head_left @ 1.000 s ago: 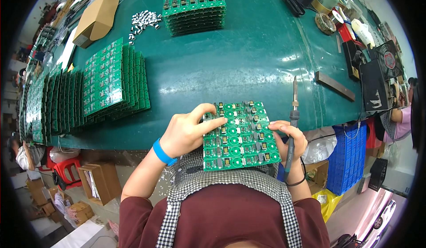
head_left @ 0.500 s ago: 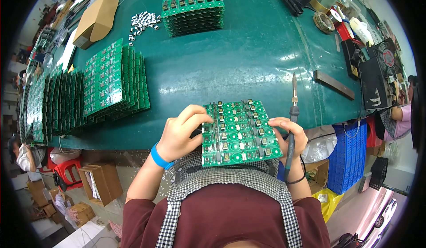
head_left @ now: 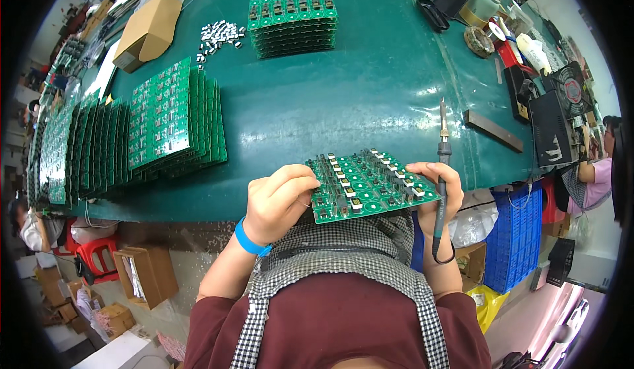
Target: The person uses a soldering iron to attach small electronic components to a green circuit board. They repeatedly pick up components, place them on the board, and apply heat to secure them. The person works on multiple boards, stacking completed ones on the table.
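Held above my lap is a green circuit board panel (head_left: 363,187) with rows of small components, tilted so that it looks foreshortened. My left hand (head_left: 281,197) is closed at the panel's left edge, fingers curled against it. A thin strand shows below those fingers; I cannot make out its kind. The right edge is gripped by my right hand (head_left: 444,187), thumb partly hidden. That same hand also keeps hold of a soldering iron (head_left: 444,150), its tip pointing away from me over the table and apart from the panel.
Upright green panels (head_left: 162,115) crowd the table's left. A flat stack of panels (head_left: 292,12) lies far ahead, beside a pile of small cylindrical parts (head_left: 220,35) and a cardboard box (head_left: 146,32). To the right are a dark bar (head_left: 493,131), a fan (head_left: 571,90) and solder spools.
The panel has tilted, its near edge rising, and shifted slightly right. My left fingers have curled in at its edge. The soldering iron has moved a little right along with my right hand.
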{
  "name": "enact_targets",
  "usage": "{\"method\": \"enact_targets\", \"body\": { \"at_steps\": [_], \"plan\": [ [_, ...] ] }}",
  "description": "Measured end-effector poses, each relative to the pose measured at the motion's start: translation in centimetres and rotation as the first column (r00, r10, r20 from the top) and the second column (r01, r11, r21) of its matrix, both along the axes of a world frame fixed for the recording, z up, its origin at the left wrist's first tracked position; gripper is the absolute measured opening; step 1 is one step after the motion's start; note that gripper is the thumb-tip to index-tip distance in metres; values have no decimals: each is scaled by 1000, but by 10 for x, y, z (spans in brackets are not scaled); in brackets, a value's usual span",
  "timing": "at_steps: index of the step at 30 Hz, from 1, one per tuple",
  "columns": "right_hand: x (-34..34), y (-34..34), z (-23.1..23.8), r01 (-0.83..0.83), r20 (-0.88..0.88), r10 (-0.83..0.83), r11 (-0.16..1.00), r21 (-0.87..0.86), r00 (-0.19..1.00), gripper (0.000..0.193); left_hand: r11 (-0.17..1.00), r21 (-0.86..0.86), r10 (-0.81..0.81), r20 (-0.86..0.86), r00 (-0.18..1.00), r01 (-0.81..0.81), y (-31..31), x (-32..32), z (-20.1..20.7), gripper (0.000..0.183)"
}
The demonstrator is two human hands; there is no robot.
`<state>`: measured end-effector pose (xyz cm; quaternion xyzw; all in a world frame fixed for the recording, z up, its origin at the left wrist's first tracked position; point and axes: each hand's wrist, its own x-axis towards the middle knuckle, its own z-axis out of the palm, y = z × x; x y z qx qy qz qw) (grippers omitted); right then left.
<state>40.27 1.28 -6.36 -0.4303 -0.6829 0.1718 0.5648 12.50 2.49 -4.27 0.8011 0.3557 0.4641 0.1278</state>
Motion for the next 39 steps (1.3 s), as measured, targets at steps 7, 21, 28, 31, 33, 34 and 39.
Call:
{"method": "enact_targets", "body": {
  "at_steps": [7,21,28,31,33,34,39],
  "plan": [
    [-1,10,7,-21,-32,20,1000,-21,999,37,989,-144,55,74,996,-44,-2,-3,14,29],
    [-2,61,1,115,427,-29,977,-178,904,34,157,-741,489,632,600,653,36,-55,-2,9],
    [11,64,22,-49,-178,-25,916,-399,984,78,689,-474,602,-49,797,-549,51,6,37,12],
    [16,83,29,-134,-150,85,923,-361,985,56,870,-68,483,-83,872,-488,94,43,52,19],
    [23,87,31,-92,24,106,935,-342,994,40,930,-124,342,-50,938,-346,115,62,40,22],
    [22,85,30,-44,10,52,924,-379,999,24,915,-204,336,-93,937,-349,115,72,32,21],
    [18,89,23,-104,28,117,953,-285,993,16,858,-372,298,-198,934,-353,110,80,0,19]
  ]
}}
